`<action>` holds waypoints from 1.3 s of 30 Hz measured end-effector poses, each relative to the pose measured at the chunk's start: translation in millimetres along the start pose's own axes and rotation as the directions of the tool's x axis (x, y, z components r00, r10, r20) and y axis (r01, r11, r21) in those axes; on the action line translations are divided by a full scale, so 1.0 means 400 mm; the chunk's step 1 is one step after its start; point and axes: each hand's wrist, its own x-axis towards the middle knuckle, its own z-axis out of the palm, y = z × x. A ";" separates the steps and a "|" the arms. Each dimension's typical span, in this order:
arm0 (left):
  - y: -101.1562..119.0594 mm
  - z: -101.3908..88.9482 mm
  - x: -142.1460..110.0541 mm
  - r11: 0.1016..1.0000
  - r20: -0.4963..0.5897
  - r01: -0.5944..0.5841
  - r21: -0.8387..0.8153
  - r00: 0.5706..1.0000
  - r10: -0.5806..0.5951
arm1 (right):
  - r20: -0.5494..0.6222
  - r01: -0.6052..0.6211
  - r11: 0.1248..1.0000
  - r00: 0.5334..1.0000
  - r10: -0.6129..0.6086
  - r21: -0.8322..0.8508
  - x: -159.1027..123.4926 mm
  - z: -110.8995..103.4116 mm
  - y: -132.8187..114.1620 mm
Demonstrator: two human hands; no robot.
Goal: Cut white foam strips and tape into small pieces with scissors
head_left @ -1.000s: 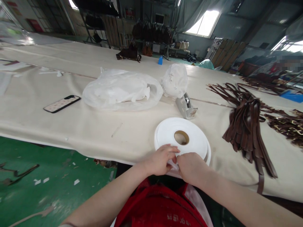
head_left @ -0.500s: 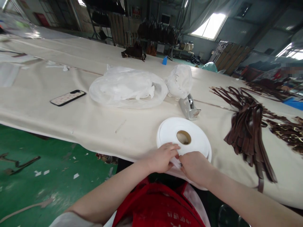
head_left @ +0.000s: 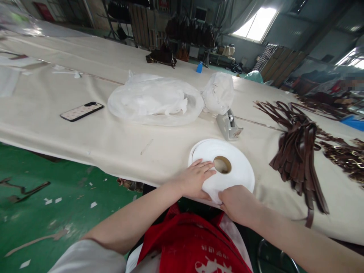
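Observation:
A wide roll of white tape point(head_left: 241, 165) with a brown cardboard core lies flat near the table's front edge. My left hand point(head_left: 197, 179) rests on its left side, fingers stretched flat towards the core. At the front rim, my right hand point(head_left: 239, 204) is closed, thumb and curled fingers gripping the roll's edge; the fingertips are partly hidden. Just behind the roll stands a grey metal tape dispenser point(head_left: 229, 127).
Crumpled clear plastic bags point(head_left: 153, 96) lie behind the roll, with a phone point(head_left: 82, 111) to the left. Dark brown leather straps point(head_left: 297, 151) are heaped on the right. A blue object point(head_left: 199, 67) stands at the far edge. Scraps litter the green floor point(head_left: 74, 212).
My left hand has opened from a pinch near the roll's front and now lies flat on its left side. My right hand stays closed at the front edge, slightly lower.

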 end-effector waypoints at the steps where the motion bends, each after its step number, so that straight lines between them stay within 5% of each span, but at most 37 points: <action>1: 0.003 0.001 -0.005 1.000 -0.009 0.000 -0.004 1.000 -0.001 | -0.007 -0.030 1.000 1.000 0.030 0.008 -0.008 -0.001 -0.002; 11: 0.011 -0.008 -0.011 1.000 0.000 0.014 0.001 1.000 -0.014 | -0.084 -0.170 0.985 0.981 0.172 0.028 -0.058 0.005 0.001; 20: 0.008 0.002 -0.011 1.000 -0.029 0.012 0.008 1.000 -0.012 | -0.016 -0.170 0.985 0.985 0.171 0.038 0.010 0.064 -0.046; 30: 0.005 0.003 -0.010 1.000 -0.018 0.012 0.016 1.000 -0.012 | 0.036 -0.081 0.985 0.996 0.077 0.150 -0.048 0.062 -0.011; 39: 0.003 0.002 -0.011 1.000 -0.005 0.002 0.025 1.000 -0.002 | -0.127 -0.290 0.954 0.946 0.298 0.078 -0.101 0.020 0.026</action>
